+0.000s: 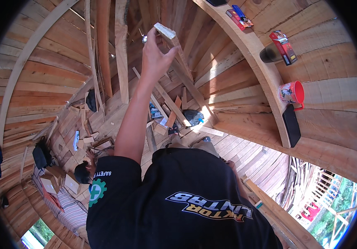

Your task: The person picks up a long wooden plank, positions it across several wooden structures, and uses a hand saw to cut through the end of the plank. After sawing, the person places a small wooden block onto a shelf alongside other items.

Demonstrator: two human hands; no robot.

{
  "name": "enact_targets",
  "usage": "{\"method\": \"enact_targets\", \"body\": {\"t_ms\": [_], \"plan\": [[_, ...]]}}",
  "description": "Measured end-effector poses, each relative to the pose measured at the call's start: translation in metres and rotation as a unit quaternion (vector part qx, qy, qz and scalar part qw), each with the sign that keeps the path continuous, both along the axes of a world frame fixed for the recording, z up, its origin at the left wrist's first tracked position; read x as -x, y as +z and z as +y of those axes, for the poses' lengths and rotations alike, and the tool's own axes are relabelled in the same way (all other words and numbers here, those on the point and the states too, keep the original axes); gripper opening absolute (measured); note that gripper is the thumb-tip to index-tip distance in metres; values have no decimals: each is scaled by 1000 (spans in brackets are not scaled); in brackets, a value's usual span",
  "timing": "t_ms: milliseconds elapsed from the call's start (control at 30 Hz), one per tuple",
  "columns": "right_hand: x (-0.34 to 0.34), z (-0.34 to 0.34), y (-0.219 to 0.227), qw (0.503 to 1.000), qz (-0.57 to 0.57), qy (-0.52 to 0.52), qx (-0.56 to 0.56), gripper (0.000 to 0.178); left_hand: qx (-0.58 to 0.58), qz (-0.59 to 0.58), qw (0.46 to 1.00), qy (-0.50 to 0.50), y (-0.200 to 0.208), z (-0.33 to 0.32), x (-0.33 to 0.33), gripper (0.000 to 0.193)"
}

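My left arm is stretched up and forward, and my left hand grips a wooden plank near its pale, rough-cut end. The thumb lies on one side of the plank and the fingers on the other. Beyond the hand, the plank slants down toward the floor. My right hand is low beside my body at the right edge of my black shirt. Only a small part of it shows, and its fingers are hidden.
A curved wooden rib at the right bears a red cup, a dark phone and small red boxes. Wood offcuts and a black plastic bag lie on the plank floor. Another person is low at the left, near cardboard boxes.
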State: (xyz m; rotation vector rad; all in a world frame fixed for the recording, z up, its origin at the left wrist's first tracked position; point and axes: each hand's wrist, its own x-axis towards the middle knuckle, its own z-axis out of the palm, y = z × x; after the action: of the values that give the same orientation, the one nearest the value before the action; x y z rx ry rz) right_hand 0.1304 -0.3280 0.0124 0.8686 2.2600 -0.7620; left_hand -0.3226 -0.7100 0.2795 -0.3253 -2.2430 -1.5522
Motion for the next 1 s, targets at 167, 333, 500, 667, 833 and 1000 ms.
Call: {"method": "enact_targets", "body": {"t_ms": [167, 333, 500, 667, 833, 1000], "plan": [[-7, 6, -18, 1000, 0, -1, 4, 54, -5, -13, 1000, -21, 0, -1, -6, 75], [-10, 8, -29, 1000, 0, 3, 0, 59, -37, 22, 999, 4, -3, -1, -7, 69], [-14, 9, -31, 999, 27, 16, -15, 61, -37, 9, 999, 3, -4, -4, -10, 69], [-12, 10, -34, 1000, -6, 22, -20, 62, -27, -5, 1000, -2, -5, -7, -14, 70], [-14, 10, -31, 1000, 0, 13, -12, 62, -11, -27, 999, -16, -6, -5, -15, 72], [-7, 2, -19, 1000, -2, 6, -6, 59, -54, -3, 998, -25, -2, -1, -17, 70]]}}
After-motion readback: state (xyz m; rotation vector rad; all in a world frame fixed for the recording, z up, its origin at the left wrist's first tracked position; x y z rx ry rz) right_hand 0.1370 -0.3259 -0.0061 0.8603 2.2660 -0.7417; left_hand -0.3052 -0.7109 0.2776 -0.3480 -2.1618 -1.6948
